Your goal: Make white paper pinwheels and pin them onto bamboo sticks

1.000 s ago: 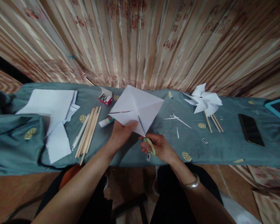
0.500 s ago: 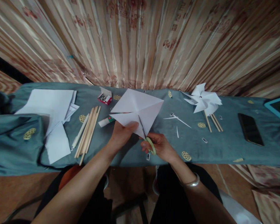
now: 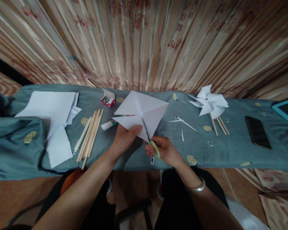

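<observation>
A white square of paper [image 3: 151,108] is held above the table, creased across its middle. One slit runs in from its left corner, and the scissor blades lie along another line from the near corner. My left hand [image 3: 126,136] pinches the paper's near left side, thumb on top and fingers hidden beneath. Closed round the green handles of the scissors [image 3: 155,150] is my right hand [image 3: 163,150], just below the paper's near corner. Under the paper's left edge lies a glue stick [image 3: 108,125], partly covered.
Wooden sticks [image 3: 92,134] and a white pen [image 3: 83,134] lie left, beside paper sheets [image 3: 50,108]. A small box of pins [image 3: 108,98] stands behind. Rightward are paper slivers [image 3: 182,121], white pinwheels [image 3: 208,102], a phone [image 3: 258,132] and a blue-rimmed object [image 3: 286,111].
Almost nothing differs. Both hands, the paper and the scissors keep practically the same place.
</observation>
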Available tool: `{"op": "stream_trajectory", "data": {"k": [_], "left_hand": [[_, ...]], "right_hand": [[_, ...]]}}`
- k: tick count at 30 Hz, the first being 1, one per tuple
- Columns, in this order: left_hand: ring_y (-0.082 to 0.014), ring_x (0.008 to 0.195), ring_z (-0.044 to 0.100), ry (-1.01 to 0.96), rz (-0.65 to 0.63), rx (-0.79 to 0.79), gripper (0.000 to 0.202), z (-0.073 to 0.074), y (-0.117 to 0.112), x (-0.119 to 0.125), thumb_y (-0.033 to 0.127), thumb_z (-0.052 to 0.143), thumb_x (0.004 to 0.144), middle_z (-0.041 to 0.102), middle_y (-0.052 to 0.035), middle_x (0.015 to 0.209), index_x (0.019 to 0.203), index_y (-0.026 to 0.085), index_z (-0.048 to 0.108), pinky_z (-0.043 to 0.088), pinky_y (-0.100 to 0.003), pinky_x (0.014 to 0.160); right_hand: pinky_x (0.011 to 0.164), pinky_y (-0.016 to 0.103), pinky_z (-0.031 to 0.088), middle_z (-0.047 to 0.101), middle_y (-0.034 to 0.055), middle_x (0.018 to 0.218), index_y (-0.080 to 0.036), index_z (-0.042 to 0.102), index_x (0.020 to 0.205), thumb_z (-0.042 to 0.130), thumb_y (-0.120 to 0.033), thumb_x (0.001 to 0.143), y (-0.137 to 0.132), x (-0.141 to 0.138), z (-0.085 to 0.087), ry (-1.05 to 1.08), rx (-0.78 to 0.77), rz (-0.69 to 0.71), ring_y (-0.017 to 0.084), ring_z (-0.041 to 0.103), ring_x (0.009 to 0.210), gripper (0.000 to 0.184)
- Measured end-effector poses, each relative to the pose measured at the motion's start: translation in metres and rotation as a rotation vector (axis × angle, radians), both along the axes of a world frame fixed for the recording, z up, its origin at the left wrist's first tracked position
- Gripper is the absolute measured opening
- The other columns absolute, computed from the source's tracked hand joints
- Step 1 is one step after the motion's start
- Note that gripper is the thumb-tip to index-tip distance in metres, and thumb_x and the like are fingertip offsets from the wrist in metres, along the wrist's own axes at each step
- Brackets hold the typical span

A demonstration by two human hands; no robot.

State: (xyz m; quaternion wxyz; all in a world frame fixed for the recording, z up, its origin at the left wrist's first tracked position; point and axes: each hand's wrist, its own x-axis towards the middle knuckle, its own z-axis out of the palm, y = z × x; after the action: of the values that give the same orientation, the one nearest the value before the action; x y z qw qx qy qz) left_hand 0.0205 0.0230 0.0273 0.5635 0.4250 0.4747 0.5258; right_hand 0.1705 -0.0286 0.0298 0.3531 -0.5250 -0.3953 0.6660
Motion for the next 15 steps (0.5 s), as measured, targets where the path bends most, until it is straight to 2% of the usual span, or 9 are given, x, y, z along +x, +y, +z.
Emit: {"op": "stream_trajectory", "data": {"k": [8, 15], "left_hand": [[-0.0178, 0.071, 0.061, -0.008, 0.006, -0.023, 0.03, 0.0002, -0.001, 0.0, 0.024, 0.074, 0.057, 0.066, -0.0015, 0.079, 0.084, 0.018, 0.063, 0.052, -0.032, 0.067], [-0.016, 0.069, 0.058, -0.024, 0.014, -0.02, 0.03, -0.0016, -0.0001, -0.0001, 0.024, 0.075, 0.057, 0.064, 0.0005, 0.078, 0.083, 0.02, 0.059, 0.05, -0.029, 0.065]], "right_hand": [[0.042, 0.019, 0.039, 0.061, -0.0033, 0.051, -0.017, 0.057, 0.055, 0.088, -0.051, 0.046, 0.0007, 0.0005, 0.0006, 0.006, -0.007, 0.008, 0.007, 0.051, 0.043, 0.047], [0.042, 0.02, 0.038, 0.06, -0.0035, 0.05, -0.016, 0.058, 0.056, 0.087, -0.051, 0.047, 0.001, -0.0004, -0.0007, 0.01, -0.018, 0.006, 0.006, 0.049, 0.042, 0.046]]}}
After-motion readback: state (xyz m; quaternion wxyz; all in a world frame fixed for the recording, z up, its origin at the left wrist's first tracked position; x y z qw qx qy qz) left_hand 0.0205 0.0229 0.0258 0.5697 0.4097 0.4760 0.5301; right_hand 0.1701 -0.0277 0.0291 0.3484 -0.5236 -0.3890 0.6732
